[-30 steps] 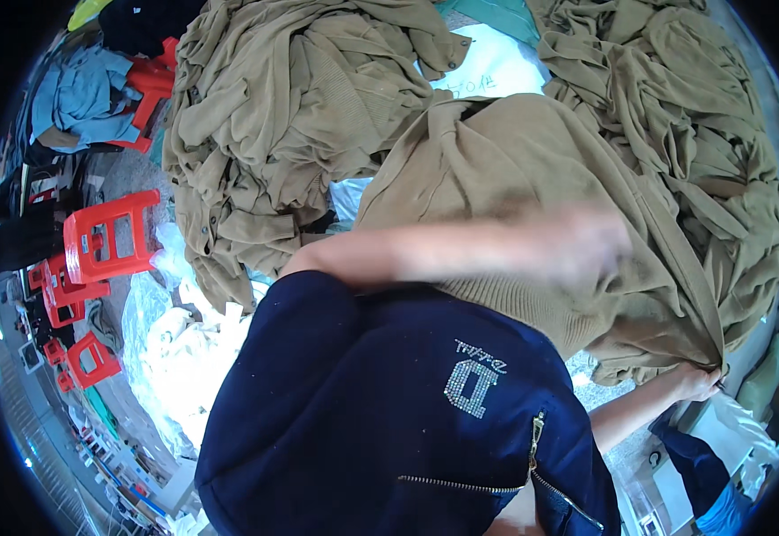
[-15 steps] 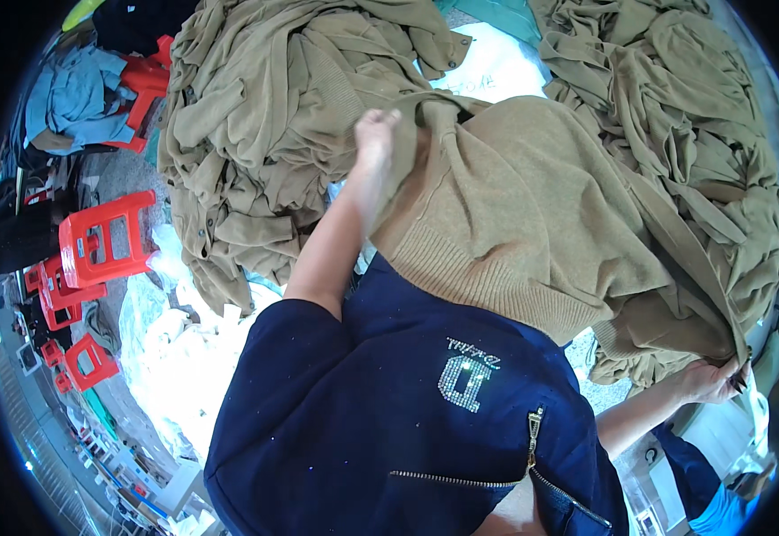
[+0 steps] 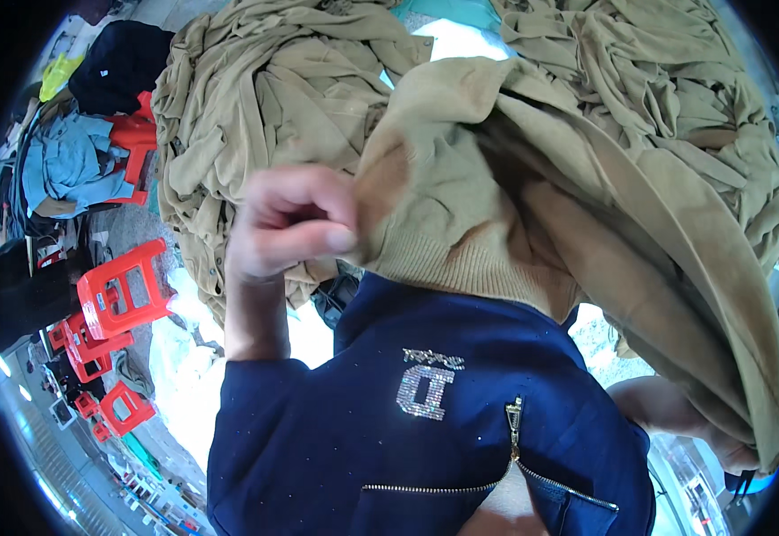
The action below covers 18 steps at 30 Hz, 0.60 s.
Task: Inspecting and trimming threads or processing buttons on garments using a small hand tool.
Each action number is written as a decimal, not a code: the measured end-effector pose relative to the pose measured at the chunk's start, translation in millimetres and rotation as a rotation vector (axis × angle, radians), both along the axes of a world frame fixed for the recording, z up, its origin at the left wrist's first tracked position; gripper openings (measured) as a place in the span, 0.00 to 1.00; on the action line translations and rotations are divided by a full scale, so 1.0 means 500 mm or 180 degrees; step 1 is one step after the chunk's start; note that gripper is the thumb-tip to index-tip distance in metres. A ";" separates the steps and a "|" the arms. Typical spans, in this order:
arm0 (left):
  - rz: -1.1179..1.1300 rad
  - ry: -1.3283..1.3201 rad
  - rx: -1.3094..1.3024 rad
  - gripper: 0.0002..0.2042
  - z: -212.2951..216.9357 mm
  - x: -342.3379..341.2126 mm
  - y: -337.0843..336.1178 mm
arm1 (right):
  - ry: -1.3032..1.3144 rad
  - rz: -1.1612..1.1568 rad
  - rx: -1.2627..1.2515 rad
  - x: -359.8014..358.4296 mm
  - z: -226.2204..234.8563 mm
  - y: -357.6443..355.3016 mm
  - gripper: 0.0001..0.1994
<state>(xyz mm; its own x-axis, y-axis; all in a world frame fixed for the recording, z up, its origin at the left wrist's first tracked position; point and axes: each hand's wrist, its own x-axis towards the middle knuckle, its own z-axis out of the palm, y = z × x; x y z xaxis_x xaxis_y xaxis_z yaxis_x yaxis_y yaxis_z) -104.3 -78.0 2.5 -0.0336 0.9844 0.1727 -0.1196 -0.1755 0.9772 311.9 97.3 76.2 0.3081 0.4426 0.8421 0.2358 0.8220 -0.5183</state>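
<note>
A tan knit cardigan [image 3: 461, 205] with a ribbed hem is spread in front of my chest, its upper part lifted and folded over. My left hand [image 3: 287, 223] is raised at its left edge. Thumb and forefinger meet in a pinch there; little of the cloth between them shows. At the lower right my right hand [image 3: 733, 447] grips the end of a long edge band, partly covered by the cloth. Small dark pointed tips [image 3: 745, 482] show below those fingers; what they belong to I cannot make out.
Heaped tan knitwear [image 3: 264, 98] rises beyond my left hand, with another tan pile [image 3: 675, 80] at the far right. White plastic sheeting [image 3: 179, 375] lies at the left. Further out are red stools [image 3: 126, 290], one under blue-grey clothes [image 3: 72, 161].
My left hand has come nearer, down and to the left. The cardigan's upper part has lifted and folded over. My right hand has moved lower with the band's end.
</note>
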 end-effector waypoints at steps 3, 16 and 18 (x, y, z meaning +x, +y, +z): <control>-0.0248 0.1499 -0.2077 0.01 -0.098 0.018 -0.019 | -0.0235 -0.0325 0.0152 0.038 -0.012 0.005 0.13; 0.2228 -0.0754 -0.1993 0.21 -0.460 0.079 -0.003 | -0.0594 0.0603 -0.0673 -0.044 -0.152 0.027 0.11; 0.2783 0.0705 -0.1713 0.27 -0.541 0.072 0.004 | -0.0463 0.1060 -0.0856 -0.061 -0.156 0.024 0.10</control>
